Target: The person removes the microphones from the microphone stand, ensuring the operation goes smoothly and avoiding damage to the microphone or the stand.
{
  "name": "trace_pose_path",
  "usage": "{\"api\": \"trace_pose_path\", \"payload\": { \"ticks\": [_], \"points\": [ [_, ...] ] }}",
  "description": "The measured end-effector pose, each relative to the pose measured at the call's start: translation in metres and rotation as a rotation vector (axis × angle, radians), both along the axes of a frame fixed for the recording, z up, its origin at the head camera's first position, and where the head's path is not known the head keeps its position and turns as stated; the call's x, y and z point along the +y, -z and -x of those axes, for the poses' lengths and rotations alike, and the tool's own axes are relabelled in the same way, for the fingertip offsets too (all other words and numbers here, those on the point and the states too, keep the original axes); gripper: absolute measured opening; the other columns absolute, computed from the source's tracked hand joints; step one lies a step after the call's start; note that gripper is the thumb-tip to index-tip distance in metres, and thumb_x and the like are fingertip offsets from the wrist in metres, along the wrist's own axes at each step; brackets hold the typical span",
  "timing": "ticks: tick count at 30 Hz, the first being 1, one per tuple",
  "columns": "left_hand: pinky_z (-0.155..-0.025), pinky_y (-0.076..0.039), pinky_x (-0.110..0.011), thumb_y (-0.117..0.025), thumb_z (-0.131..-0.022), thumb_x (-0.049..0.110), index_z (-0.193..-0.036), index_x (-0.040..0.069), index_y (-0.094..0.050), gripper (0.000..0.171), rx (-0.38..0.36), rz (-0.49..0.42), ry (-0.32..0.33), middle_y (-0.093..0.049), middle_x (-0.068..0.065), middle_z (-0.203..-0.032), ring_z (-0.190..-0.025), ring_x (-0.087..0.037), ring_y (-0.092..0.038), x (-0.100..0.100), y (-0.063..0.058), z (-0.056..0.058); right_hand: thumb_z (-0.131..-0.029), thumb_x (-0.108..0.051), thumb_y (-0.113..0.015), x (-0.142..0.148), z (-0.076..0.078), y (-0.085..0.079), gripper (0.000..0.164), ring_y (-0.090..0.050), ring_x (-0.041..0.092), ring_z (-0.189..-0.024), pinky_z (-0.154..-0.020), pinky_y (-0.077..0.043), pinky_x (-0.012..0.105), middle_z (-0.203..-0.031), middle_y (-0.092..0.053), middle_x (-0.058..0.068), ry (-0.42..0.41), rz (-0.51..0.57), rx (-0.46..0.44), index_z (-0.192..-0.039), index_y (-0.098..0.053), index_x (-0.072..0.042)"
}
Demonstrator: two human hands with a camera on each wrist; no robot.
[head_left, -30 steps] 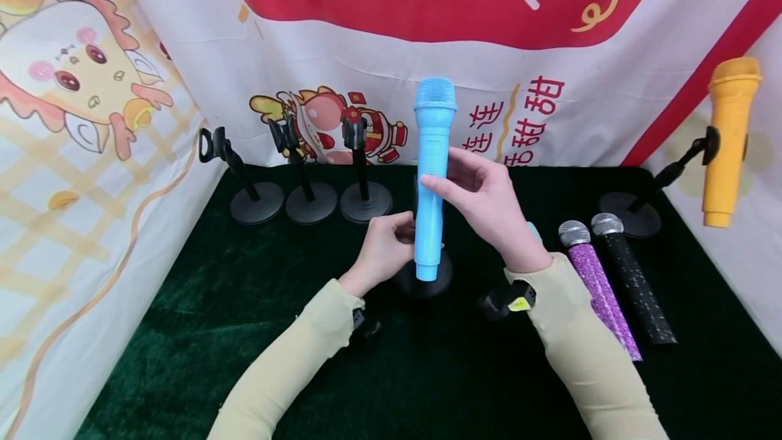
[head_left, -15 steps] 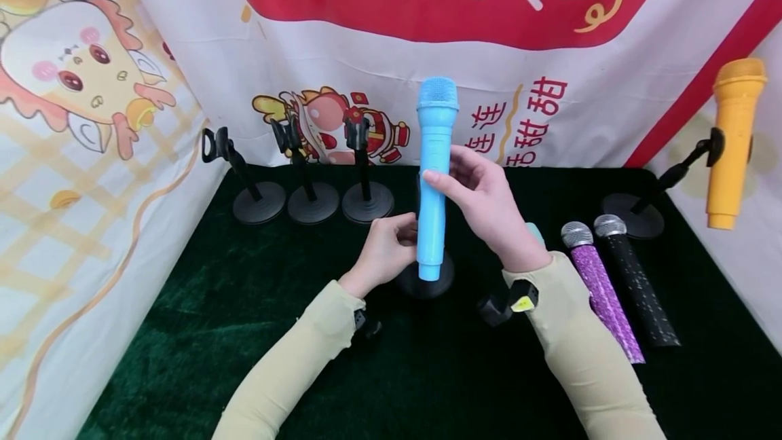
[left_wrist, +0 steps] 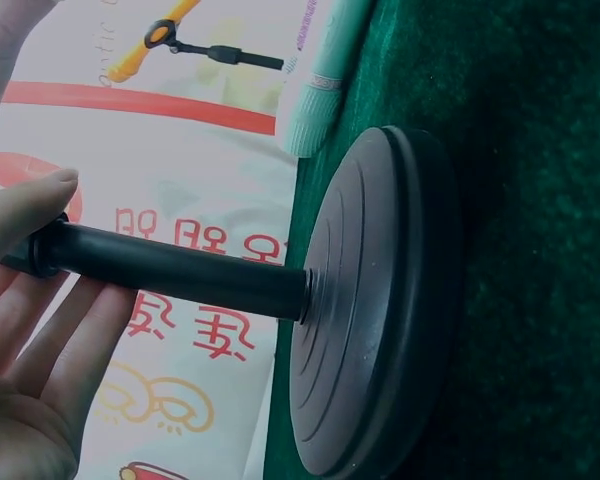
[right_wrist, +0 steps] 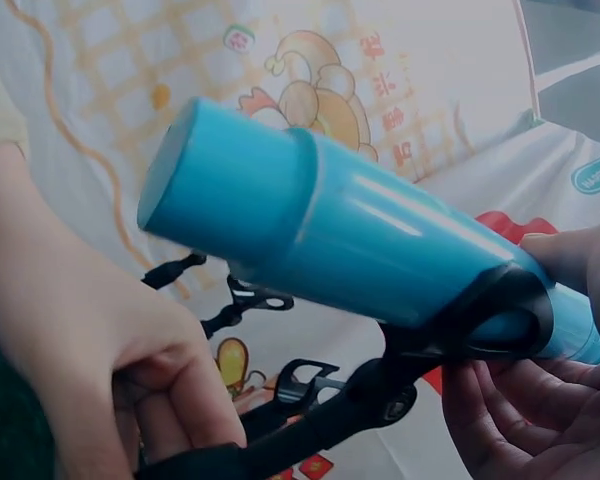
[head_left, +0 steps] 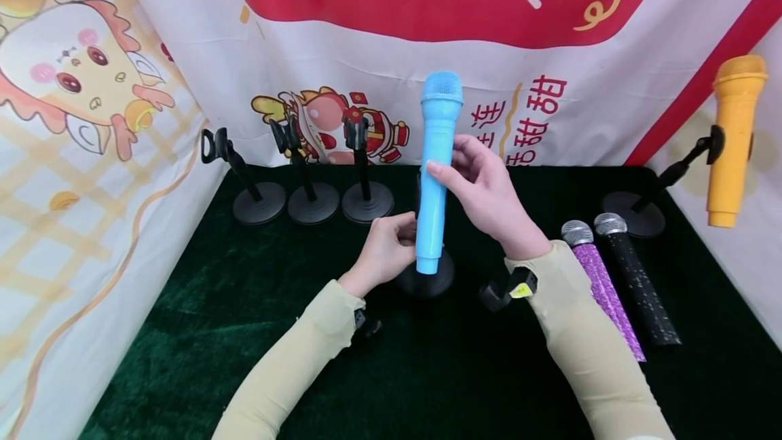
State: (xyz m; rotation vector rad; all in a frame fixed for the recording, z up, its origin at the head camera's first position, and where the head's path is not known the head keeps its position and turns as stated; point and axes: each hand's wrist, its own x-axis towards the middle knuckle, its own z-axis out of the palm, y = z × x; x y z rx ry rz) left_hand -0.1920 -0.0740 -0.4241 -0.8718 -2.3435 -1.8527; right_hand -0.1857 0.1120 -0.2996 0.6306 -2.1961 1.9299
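Note:
A blue microphone (head_left: 434, 175) stands nearly upright at the centre of the head view, its mesh head up. My right hand (head_left: 491, 199) grips it around the middle, thumb in front and fingers behind. In the right wrist view, the black clip (right_wrist: 450, 340) of a desk stand wraps around the microphone's body. My left hand (head_left: 385, 246) holds that stand's black pole (left_wrist: 180, 268), thumb on one side and fingers on the other, as the left wrist view shows. The round base (left_wrist: 355, 310) rests on the green cloth.
Several more black stands (head_left: 311, 202) line the back left. At right, an orange microphone (head_left: 735, 144) sits in a stand. Purple (head_left: 601, 287) and black (head_left: 638, 284) glittery microphones lie near my right forearm. The left wrist view shows a mint-green microphone (left_wrist: 320, 90) lying behind the base.
My right hand and the blue microphone have shifted slightly upward, and the microphone's top leans a little more to the right. My left hand stays on the pole.

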Motion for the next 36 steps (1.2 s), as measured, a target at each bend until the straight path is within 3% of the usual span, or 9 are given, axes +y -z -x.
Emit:
{"api": "trace_pose_path", "payload": {
  "ticks": [4,9,14,22,30,36],
  "points": [
    [-0.079,-0.061,-0.029,-0.08,-0.086,-0.001,-0.112,0.007,-0.072,0.028,-0.013,0.008,0.003,-0.076,-0.002,-0.101,-0.092,-0.013,-0.073,0.0,0.0,-0.001,-0.102,-0.02,-0.066,0.001,0.005,-0.004,0.039,-0.067,0.027,-0.09,-0.084,-0.056,0.035,-0.115,-0.068,0.015,0.018,0.004,0.022,-0.133,-0.053,-0.001],
    [-0.08,-0.06,-0.028,-0.084,-0.087,0.011,-0.109,0.011,-0.072,0.026,0.014,0.032,-0.004,-0.076,0.001,-0.102,-0.092,-0.011,-0.073,0.0,0.001,0.001,-0.102,-0.027,-0.065,0.0,0.011,-0.009,0.041,-0.062,0.029,-0.08,-0.066,-0.052,0.035,-0.112,-0.065,0.013,0.058,-0.025,0.045,-0.133,-0.052,-0.005],
    [-0.081,-0.06,-0.029,-0.082,-0.088,0.012,-0.115,0.011,-0.071,0.029,0.001,0.027,0.017,-0.075,0.0,-0.107,-0.093,-0.011,-0.073,0.0,0.001,0.001,-0.102,-0.028,-0.065,-0.002,0.012,-0.01,0.043,-0.061,0.029,-0.081,-0.063,-0.052,0.031,-0.112,-0.064,0.012,0.083,-0.039,0.051,-0.135,-0.051,-0.004],
    [-0.081,-0.06,-0.028,-0.083,-0.087,0.011,-0.112,0.011,-0.071,0.028,0.01,0.032,0.003,-0.076,0.0,-0.105,-0.094,-0.011,-0.073,0.0,0.001,0.001,-0.1,-0.026,-0.068,-0.003,0.014,-0.009,0.043,-0.063,0.028,-0.083,-0.069,-0.053,0.032,-0.107,-0.066,0.012,0.099,-0.007,0.024,-0.136,-0.055,-0.006],
    [-0.08,-0.06,-0.028,-0.083,-0.087,0.01,-0.114,0.012,-0.071,0.029,0.016,0.032,0.0,-0.076,0.001,-0.105,-0.094,-0.01,-0.073,0.001,0.002,0.001,-0.097,-0.021,-0.072,0.004,0.011,-0.008,0.047,-0.068,0.024,-0.084,-0.076,-0.057,0.031,-0.106,-0.067,0.013,0.05,0.046,-0.005,-0.139,-0.055,-0.007],
    [-0.079,-0.061,-0.029,-0.084,-0.085,0.006,-0.109,0.01,-0.072,0.026,0.049,0.009,0.002,-0.076,0.0,-0.102,-0.093,-0.012,-0.073,0.002,0.004,0.002,-0.096,-0.023,-0.074,0.008,0.003,-0.005,0.046,-0.068,0.025,-0.095,-0.088,-0.057,0.033,-0.113,-0.069,0.012,0.041,-0.005,-0.01,-0.137,-0.059,-0.007]
  ]
}}
